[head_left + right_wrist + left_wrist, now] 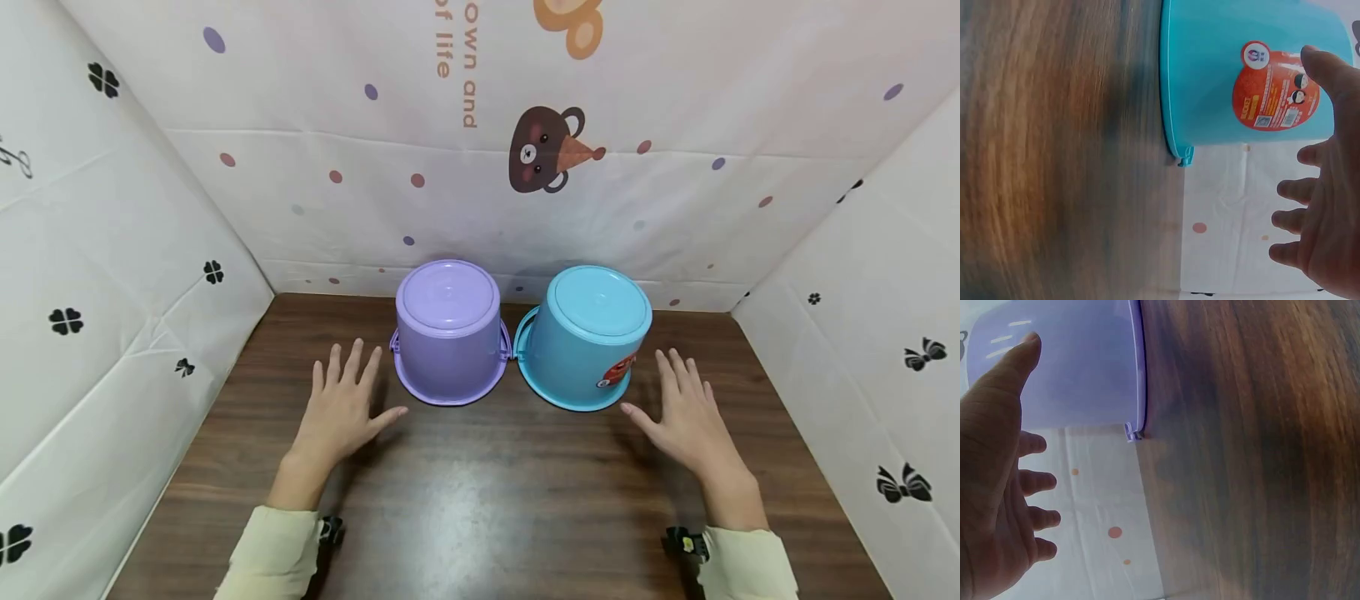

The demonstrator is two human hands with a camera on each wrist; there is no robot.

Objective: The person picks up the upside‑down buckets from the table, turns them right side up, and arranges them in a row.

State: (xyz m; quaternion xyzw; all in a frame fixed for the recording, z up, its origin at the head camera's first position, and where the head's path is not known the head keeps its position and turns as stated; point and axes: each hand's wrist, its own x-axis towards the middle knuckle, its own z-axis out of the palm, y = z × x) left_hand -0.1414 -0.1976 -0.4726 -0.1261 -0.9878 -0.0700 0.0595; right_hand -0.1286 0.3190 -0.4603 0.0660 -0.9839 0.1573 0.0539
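Two plastic buckets stand upside down, side by side, at the back of the wooden table. The purple bucket (450, 358) is on the left; the blue bucket (577, 367), bearing a red label (1275, 94), is on the right. Their rims face down and their handles lie low, close together between them. To the left of the purple bucket is my left hand (341, 417), fingers spread and holding nothing. My right hand (686, 417) is just right of the blue bucket, its fingers extended and its grasp empty. Both wrist views show the hands apart from the buckets.
A dark wood-grain table (480, 500) spreads out in front of the buckets. White printed cloth closes it in: a back wall (300, 208) with dots and bears, a left wall (112, 250) and a right wall (862, 358). Both wrists carry dark straps.
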